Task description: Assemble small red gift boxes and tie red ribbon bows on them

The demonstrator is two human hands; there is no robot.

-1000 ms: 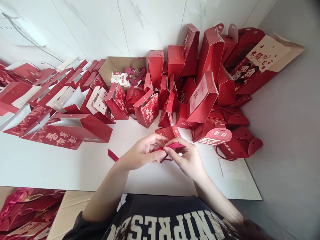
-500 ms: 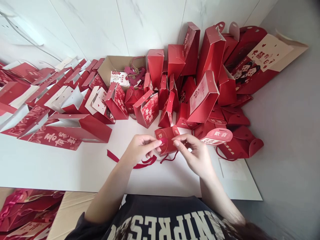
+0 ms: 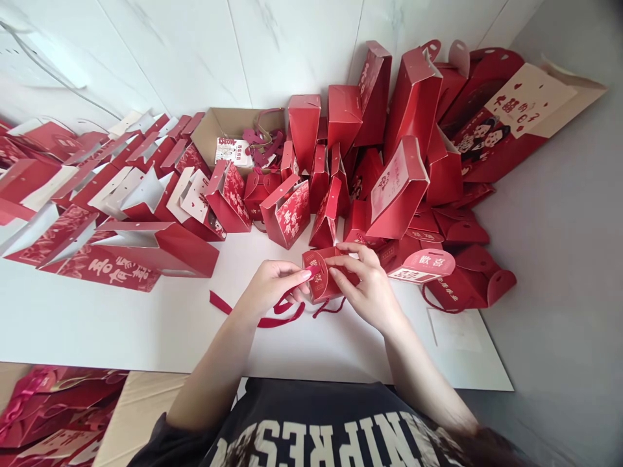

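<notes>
A small red gift box point(image 3: 318, 293) with gold lettering stands on the white table in front of me. Its rounded top flap lies folded over. My left hand point(image 3: 279, 285) pinches the end of a dark red ribbon point(image 3: 280, 322) at the box's left side; the rest of the ribbon trails in loops to the left over the table. My right hand point(image 3: 364, 282) rests its fingers on the top and right side of the box, fingers spread. Beside the box's front lies a dark red cord handle point(image 3: 329, 309).
Several red gift bags point(image 3: 156, 250) stand in rows at the left. More red boxes and bags point(image 3: 399, 188) crowd the back and right. A cardboard box point(image 3: 207, 139) with ribbons and tags sits at the back. A grey wall point(image 3: 559, 272) bounds the right.
My right hand has moved left onto the box, its fingers now over the folded flap. The left hand still pinches the ribbon, nearly in the same place.
</notes>
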